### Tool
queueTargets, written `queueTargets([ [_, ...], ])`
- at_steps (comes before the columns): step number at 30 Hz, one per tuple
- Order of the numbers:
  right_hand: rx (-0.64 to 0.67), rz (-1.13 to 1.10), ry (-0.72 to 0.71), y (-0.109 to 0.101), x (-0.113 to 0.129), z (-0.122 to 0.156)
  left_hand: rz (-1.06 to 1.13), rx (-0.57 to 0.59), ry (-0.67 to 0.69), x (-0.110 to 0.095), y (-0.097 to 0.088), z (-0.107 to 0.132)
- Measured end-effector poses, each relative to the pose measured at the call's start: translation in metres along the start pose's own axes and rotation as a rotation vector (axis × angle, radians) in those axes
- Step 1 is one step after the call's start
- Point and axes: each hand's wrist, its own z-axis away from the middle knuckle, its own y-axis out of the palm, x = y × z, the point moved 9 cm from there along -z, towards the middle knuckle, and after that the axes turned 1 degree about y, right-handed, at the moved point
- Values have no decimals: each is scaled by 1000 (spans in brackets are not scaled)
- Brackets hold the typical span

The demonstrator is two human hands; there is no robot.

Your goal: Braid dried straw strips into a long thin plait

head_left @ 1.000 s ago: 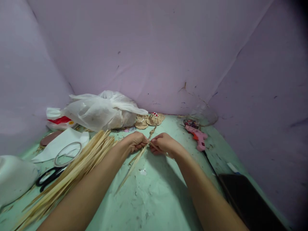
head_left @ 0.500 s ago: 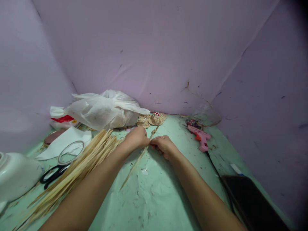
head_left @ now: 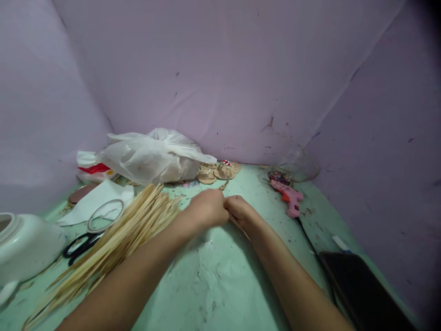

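My left hand (head_left: 210, 207) and my right hand (head_left: 237, 209) meet over the middle of the table, both with fingers closed. A short end of a braided straw strip (head_left: 223, 185) shows just beyond my left hand; the part between my fingers is hidden. From under my right hand a pale strand runs down along the wrist. Left of my forearm lies a bundle of dry straw strips (head_left: 127, 239). Coiled woven straw pieces (head_left: 227, 171), one with red and white beads, rest by the wall.
A white plastic bag (head_left: 155, 158) sits against the back wall. At left are black-handled scissors (head_left: 81, 247), a tape roll (head_left: 91, 223) and a white jug (head_left: 31, 248). On the right lie a pink glue gun (head_left: 291, 198) with its cord and a dark flat device (head_left: 361, 289).
My hands have shifted slightly right and nearer to me, and my left hand has turned over more of the strip. The loose strand end in front of them is now mostly hidden or blurred.
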Motion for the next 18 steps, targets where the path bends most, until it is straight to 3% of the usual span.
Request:
queueTargets([
  [2,49,-11,-16,2,5,3,41,-93,-7,5,-23,-11],
  [4,78,-21,-34,3,8,6,245,-95,-139,23,-26,-19],
  [8,153,-104,-67,9,11,8,456,235,-217,34,20,-26],
  [11,218,-115,-109,12,13,7,521,360,-225,35,42,-24],
  [14,162,121,-189,3,15,1,500,370,-223,38,46,-23],
  [18,31,701,-433,-6,32,4,268,268,-101,36,39,-31],
])
